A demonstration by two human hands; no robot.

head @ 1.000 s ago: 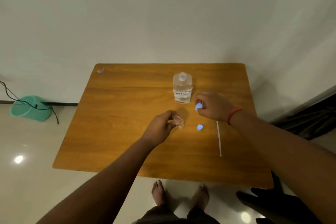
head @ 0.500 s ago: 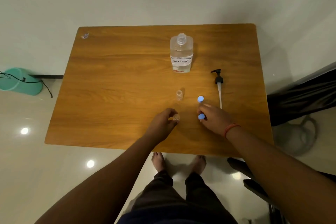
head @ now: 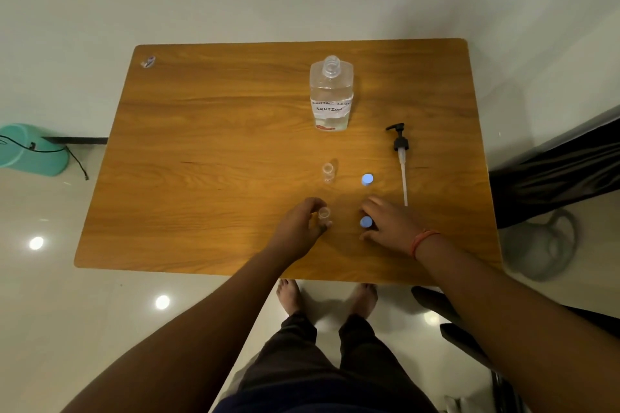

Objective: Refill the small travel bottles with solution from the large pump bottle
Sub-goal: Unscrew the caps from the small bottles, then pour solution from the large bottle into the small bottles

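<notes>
On the wooden table point(head: 208, 151) the large clear bottle point(head: 331, 95) labelled "solution" stands uncapped at the back. Its black pump point(head: 401, 157) with the long white tube lies to the right. My left hand point(head: 302, 228) grips one small clear travel bottle point(head: 324, 213), upright and open, near the front. A second small open bottle point(head: 327, 172) stands alone behind it. My right hand point(head: 389, 223) rests its fingers on a blue cap point(head: 366, 222). Another blue cap point(head: 367, 179) lies loose behind that hand.
A small wrapped item point(head: 148, 61) lies at the table's far left corner. On the floor, a teal bucket point(head: 32, 154) with a black cable stands left and a grey fan base point(head: 541, 245) right. My bare feet point(head: 325, 295) are under the front edge.
The camera has tipped down and drawn back. My left hand brought a small bottle to the front, leaving the other standing. My right hand moved from beside the large bottle down to the near blue cap.
</notes>
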